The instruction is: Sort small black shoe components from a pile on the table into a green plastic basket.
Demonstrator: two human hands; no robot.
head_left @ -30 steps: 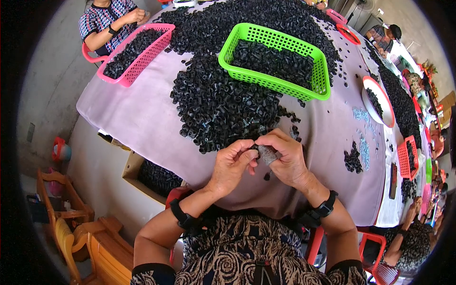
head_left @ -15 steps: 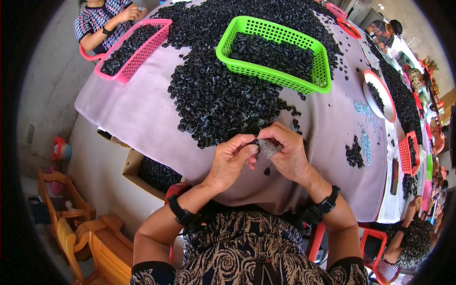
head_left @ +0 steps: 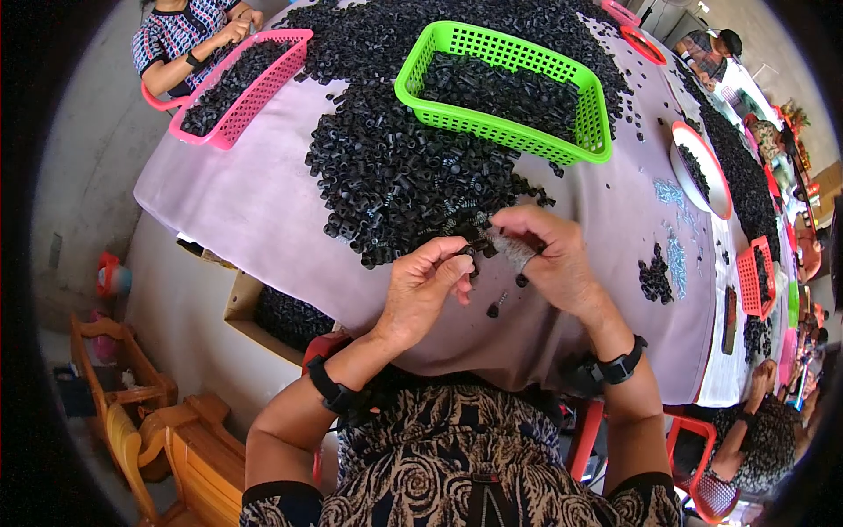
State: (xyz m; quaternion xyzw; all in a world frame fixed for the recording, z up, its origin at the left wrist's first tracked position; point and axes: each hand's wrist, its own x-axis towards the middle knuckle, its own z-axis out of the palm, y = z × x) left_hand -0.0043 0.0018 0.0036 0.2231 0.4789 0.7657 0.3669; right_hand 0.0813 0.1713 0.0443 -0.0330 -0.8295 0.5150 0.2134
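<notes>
My left hand (head_left: 420, 290) pinches a small black plastic part (head_left: 469, 255) between thumb and fingertips, just in front of a big pile of black plastic parts (head_left: 386, 189). My right hand (head_left: 553, 259) reaches to the near right edge of that pile. Its fingers are apart, and one wears a grey cover (head_left: 511, 248). Small metal springs (head_left: 457, 206) lie among the parts beside its fingertips. A few loose black parts (head_left: 493, 310) rest on the cloth below my hands.
A green basket (head_left: 505, 132) of black parts stands on the pile's far side. A pink basket (head_left: 237, 123) is at left by another person (head_left: 198, 48). Right of me lie more springs (head_left: 674, 263) and a bowl (head_left: 722, 189). The cloth-covered table's (head_left: 219, 211) edge curves at left.
My right hand has moved away from my left hand, and its fingers have spread toward the pile. My left hand stays nearly in place with the black part.
</notes>
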